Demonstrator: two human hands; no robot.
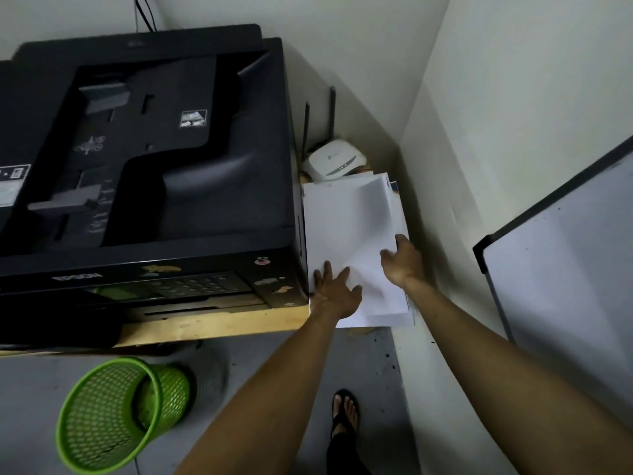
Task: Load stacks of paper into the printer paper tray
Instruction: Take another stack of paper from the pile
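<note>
1. Nearest the camera, the left hand (337, 292) lies flat with straight fingers on the near left corner of the paper stack (349, 228), pressing it down and gripping nothing.
2. Just beyond and to the right, the right hand (402, 260) has its thumb on top of the sheets and its other fingers tucked at the right edge of the stack, so it appears to pinch the upper sheets. How many sheets it holds cannot be told.
3. The paper stack rests on the tabotop edge region, that is, on the wooden tabletop (219, 325), squeezed between the printer's right side and the wall. Its long axis runs away from the person, and its near end overhangs the tabletop edge.
4. The Epson printer (144, 159) sits directly left of the stack, touching or just beside it. Its front slot faces the person, low at the near edge.
5. Judgement: both hands are already on the paper, the right on the liftable edge. The lift must go up and then leftward round the printer's front corner to the tray.
6. Farthest back, a white router (334, 159) sits behind the stack, near the corner.
</note>
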